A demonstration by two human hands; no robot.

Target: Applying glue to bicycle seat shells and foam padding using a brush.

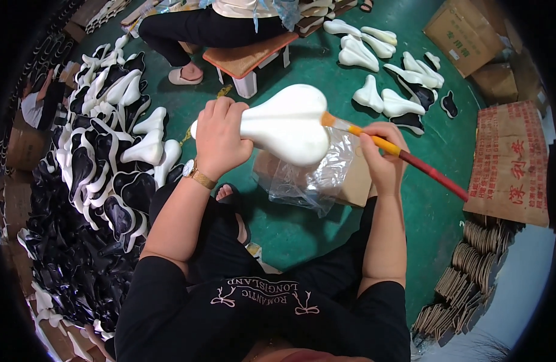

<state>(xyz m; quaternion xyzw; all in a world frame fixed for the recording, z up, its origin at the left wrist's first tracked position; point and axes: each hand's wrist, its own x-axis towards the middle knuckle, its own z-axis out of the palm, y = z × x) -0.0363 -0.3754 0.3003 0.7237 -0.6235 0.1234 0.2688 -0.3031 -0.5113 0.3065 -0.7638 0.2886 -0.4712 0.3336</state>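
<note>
A white foam bicycle saddle (293, 130) is held up in front of me, its wide end toward the right. My left hand (222, 133) is closed round its narrow nose. In my right hand (383, 154) is a paintbrush (374, 140) with a yellow and dark red handle, gripped near its ferrule. The bristles touch the saddle's wide rear edge. Below the saddle stands a cardboard box (355, 183) with clear plastic film (308, 192) draped over it.
White saddle pads and black shells (118, 120) are heaped on the left, above a pile of black pieces (79, 265). More white pads (359, 53) lie at the far right. A person sits on a stool (251, 57) ahead. Stacked brown sheets (465, 283) and cartons (465, 33) line the right.
</note>
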